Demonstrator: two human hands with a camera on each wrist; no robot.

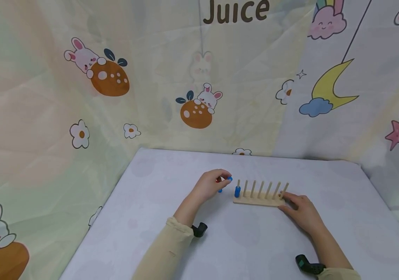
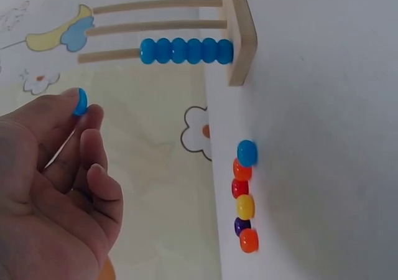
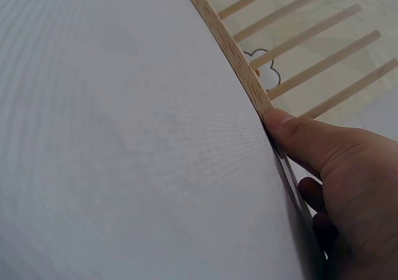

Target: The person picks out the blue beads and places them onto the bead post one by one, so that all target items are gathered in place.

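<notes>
A pale wooden peg board with several upright pegs stands on the table. Its leftmost peg carries a stack of blue beads, with the peg's tip bare above them; the other pegs in view hold nothing. Between thumb and index finger, my left hand pinches one blue bead, just left of that peg and apart from it. My right hand grips the board's right end, its thumb on the front edge. Those fingers are partly hidden behind the board.
Beside the board's left end, loose beads lie in a row on the white table: a blue bead, then orange, red, a yellow bead, purple and orange. A printed cloth backdrop rises behind the table's far edge.
</notes>
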